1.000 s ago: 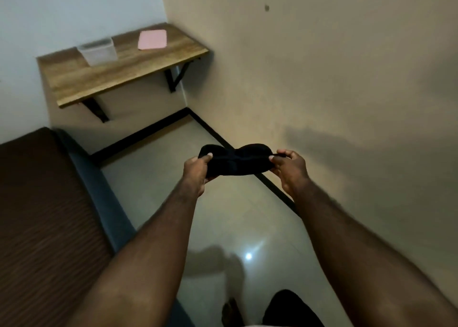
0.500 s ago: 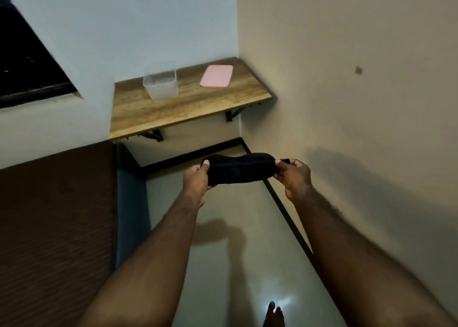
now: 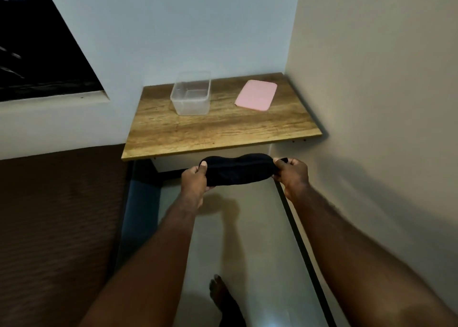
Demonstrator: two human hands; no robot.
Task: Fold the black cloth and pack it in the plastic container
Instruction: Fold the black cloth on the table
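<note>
So the small black cloth (image 3: 238,169), already bunched into a compact oblong bundle, is stretched between both hands in mid-air, just short of the front edge of the wall-mounted wooden shelf (image 3: 223,130). The left hand (image 3: 194,179) pinches one end with the thumb on top, and the right hand (image 3: 292,175) grips the other end, fingers curled shut around it.

Looks to me like the folding is basically done and this is the carry-to-the-box step. The clear rectangular plastic container (image 3: 190,94) sits open, beyond the fingertips and a bit left. Next move probably needs a reach over the shelf and lowering the bundle in.

The flat pink rectangular lid (image 3: 256,94) lies past the right hand. Honestly can't tell how neat the folds are; the fabric is too dark.
</note>
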